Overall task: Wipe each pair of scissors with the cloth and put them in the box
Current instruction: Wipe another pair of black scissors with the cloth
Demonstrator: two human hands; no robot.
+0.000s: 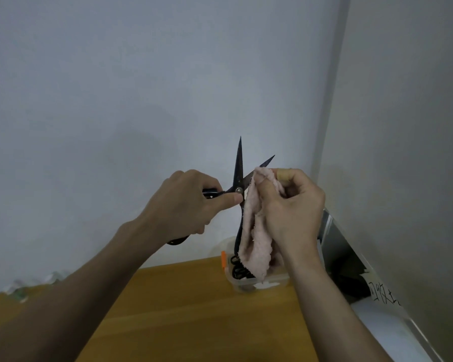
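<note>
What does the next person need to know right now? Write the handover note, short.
Left hand: grips the black scissors by the handles, blades open and pointing up.
Right hand: holds the pink cloth against one blade, near the pivot; the rest of the cloth hangs down.
Box: clear, on the wooden table below the hands, with dark scissor handles already inside.
Done: at least one pair appears boxed.
Left: finish wiping this pair, close it and put it in the box. No other unwiped pairs are in view.
</note>
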